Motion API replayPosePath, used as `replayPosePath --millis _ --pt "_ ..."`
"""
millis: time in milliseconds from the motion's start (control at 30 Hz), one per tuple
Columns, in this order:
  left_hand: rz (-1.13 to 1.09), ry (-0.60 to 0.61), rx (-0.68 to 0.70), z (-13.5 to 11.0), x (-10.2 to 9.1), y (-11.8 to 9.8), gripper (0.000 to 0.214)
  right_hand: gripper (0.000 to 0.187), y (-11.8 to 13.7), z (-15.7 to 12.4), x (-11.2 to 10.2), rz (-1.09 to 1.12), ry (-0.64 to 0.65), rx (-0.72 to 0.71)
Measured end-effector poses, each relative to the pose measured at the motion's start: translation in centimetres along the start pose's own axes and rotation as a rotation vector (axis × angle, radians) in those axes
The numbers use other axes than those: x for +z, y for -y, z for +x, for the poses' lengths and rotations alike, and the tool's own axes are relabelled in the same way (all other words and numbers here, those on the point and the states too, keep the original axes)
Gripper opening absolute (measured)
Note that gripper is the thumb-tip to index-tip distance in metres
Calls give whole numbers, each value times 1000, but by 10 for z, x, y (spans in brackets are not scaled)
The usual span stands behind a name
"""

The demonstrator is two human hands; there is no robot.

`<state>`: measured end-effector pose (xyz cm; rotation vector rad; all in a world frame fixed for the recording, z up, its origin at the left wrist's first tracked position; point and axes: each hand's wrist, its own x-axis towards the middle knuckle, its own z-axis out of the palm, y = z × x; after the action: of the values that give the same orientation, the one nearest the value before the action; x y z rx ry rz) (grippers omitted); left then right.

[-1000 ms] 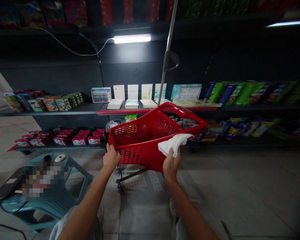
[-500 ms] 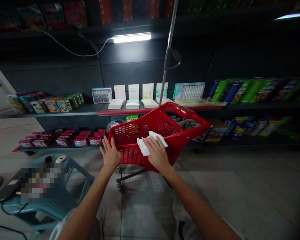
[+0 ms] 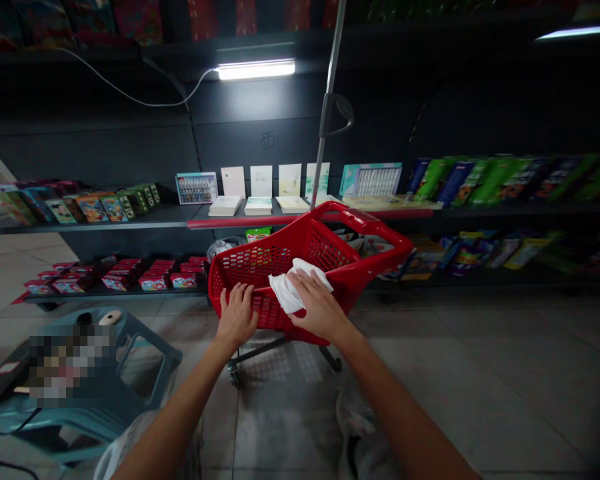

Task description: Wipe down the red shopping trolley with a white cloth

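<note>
A red plastic shopping cart (image 3: 365, 267) with perforated basket walls stands in front of me, its handle toward the right. My left hand (image 3: 237, 312) is closed over the near rim of the basket at the left, fingers over the edge and thumb on the outside. My right hand (image 3: 317, 305) holds a white cloth (image 3: 286, 293) against the same rim, farther right. Part of the cloth drapes down the basket's outer wall, and its upper part sticks out above my fingers. The palm hides the rest of it.
Behind the cart runs a dark shelf (image 3: 165, 215) with books (image 3: 263, 205), small boxes (image 3: 90, 208) and green and blue packets (image 3: 497, 180). Red boxes (image 3: 155, 279) line the lower shelf. A blue-grey plastic stool (image 3: 153, 353) carries items at left. A metal pole (image 3: 333, 63) rises behind the cart.
My left hand has moved right along the basket's rim and its fingers have curled over the edge. The right hand stays on the cloth at the rim. The view has shifted slightly.
</note>
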<state>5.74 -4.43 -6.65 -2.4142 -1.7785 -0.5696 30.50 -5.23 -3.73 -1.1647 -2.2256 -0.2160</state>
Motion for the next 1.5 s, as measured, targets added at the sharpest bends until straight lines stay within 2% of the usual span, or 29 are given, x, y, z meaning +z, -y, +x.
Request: replayPosePath --millis 133,367,500,600,767,1033,1167,1333,1400,1500 --pt "14 0 -12 1 -1 0 63 71 -4 -4 -4 -5 18 5" --pt "-24 -30 -18 0 -1 -3 64 54 2 8 8 -90 -20 97" --pt "-118 -45 115 0 -4 -10 74 40 7 15 8 -57 -39 115" --pt "-163 -41 224 1 -4 -15 77 40 10 18 9 -5 -86 131" --pt "-166 -55 255 3 -1 -19 70 37 25 29 17 32 -209 205" --pt "-218 -52 240 5 3 -16 66 36 52 40 33 55 -75 174" --pt "-309 -63 216 7 3 -14 66 35 54 38 29 101 -114 158" --pt "-388 -73 165 7 0 -16 67 42 44 40 16 110 -260 130" --pt "-382 -80 163 6 1 -17 67 42 38 40 16 71 -216 116" --pt "-343 -69 182 6 2 -16 66 36 32 36 24 -13 -74 94"
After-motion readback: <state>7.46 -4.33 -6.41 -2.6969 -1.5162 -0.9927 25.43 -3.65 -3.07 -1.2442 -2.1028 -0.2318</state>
